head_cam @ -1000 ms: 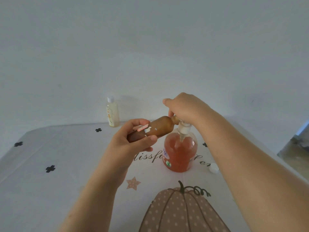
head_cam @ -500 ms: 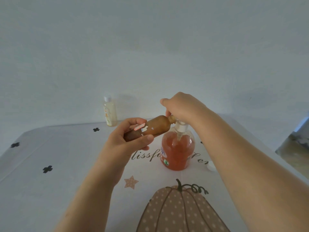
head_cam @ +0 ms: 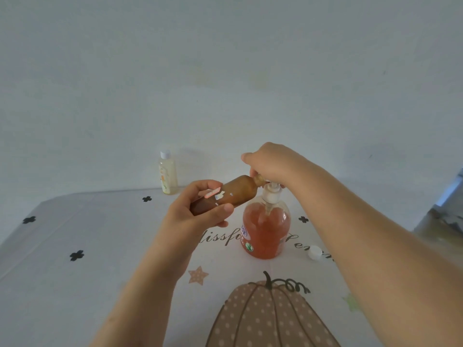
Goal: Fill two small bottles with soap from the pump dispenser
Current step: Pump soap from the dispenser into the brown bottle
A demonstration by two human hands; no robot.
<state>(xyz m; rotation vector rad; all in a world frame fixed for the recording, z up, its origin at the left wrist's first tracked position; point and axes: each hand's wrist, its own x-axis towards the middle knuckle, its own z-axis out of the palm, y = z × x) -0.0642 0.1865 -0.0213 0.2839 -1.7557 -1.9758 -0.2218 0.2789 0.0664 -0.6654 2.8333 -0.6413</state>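
My left hand [head_cam: 200, 211] grips a small brown bottle [head_cam: 238, 191], tilted almost flat, its open neck pointing right at the pump nozzle. The pump dispenser [head_cam: 265, 229] is a clear bottle of orange soap with a white pump head, standing mid-table. My right hand [head_cam: 273, 164] rests on top of the pump head and covers its top and spout. A second small bottle [head_cam: 167, 174], pale yellow with a white cap, stands upright at the table's far edge by the wall. A loose white cap [head_cam: 314, 252] lies right of the dispenser.
The table [head_cam: 75, 284] wears a white cloth with black clovers, lettering, a star and a large pumpkin print at the near edge. A plain wall rises directly behind. The table's right edge drops off near a dark object [head_cam: 443, 221].
The pump head has risen a little under my right hand compared with half a second ago. The brown bottle stays at the nozzle; the view has shifted slightly.
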